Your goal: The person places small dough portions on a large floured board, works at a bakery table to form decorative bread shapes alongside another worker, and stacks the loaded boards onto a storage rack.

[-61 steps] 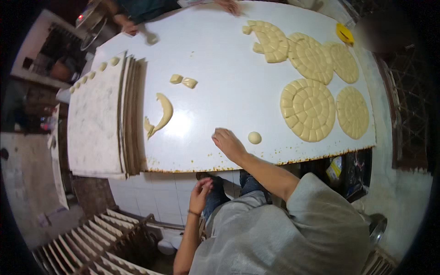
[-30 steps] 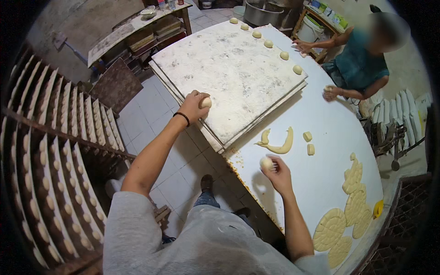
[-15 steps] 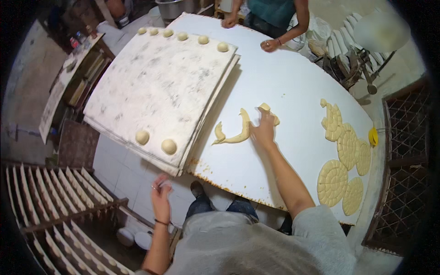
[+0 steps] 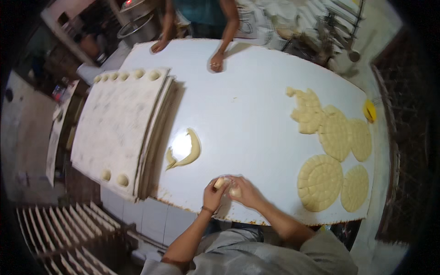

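Note:
My left hand (image 4: pixel 213 195) and my right hand (image 4: pixel 245 191) meet at the near edge of the white table (image 4: pixel 247 119). Each hand is closed around a small pale dough piece (image 4: pixel 221 182); the right one's piece (image 4: pixel 235 192) shows between the fingers. A curved strip of dough (image 4: pixel 189 151) lies on the table just beyond my hands. To the left, a stack of floured boards (image 4: pixel 117 133) carries two dough balls (image 4: pixel 114 178) at its near edge and a row of balls (image 4: pixel 130 74) at its far edge.
Round scored dough discs (image 4: pixel 321 181) and more of them (image 4: pixel 339 135) lie at the right of the table, with a yellow scraper (image 4: pixel 369 111) beyond. Another person's hands (image 4: pixel 216 62) rest on the far edge. Wooden racks (image 4: pixel 68 229) stand lower left, metal bowls (image 4: pixel 137 23) behind.
My left hand came up from below the table edge to meet my right hand. My right hand drew back from the dough strip to the near edge, holding dough.

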Tool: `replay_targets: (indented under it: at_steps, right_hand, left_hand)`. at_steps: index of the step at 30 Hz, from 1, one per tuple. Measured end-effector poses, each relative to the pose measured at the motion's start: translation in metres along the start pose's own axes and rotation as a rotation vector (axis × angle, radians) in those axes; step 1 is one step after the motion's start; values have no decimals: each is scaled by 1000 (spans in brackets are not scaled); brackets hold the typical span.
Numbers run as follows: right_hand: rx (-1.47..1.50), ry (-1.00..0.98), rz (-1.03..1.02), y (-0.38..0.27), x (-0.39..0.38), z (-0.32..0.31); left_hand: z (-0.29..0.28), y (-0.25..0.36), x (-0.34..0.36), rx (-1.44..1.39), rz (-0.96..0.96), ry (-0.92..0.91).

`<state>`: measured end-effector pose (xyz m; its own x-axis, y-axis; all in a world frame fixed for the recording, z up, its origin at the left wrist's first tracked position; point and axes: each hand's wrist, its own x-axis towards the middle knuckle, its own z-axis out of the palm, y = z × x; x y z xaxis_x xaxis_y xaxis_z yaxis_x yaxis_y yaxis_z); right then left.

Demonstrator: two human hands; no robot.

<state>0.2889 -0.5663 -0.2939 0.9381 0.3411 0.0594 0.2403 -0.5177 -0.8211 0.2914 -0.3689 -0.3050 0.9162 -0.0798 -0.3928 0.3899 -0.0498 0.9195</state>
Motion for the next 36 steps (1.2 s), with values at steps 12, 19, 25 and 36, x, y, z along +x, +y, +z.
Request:
replay_targets:
  at_steps: [12,19,25,36]
  right_hand:
    - [-390,236,97,45,-146,50]
    - [-535,576,239,59,-81,13]
    - [-407,352,261,54,-202,30]
    - [-396,393,402,58,-185,34]
  left_hand:
    - [-33,-82,12,892,876,-399]
    - [-11,-49,35,878,832,-265]
    - [-99,-125,19,733,710,-463]
    - [-95,-76,18,957,808,-496]
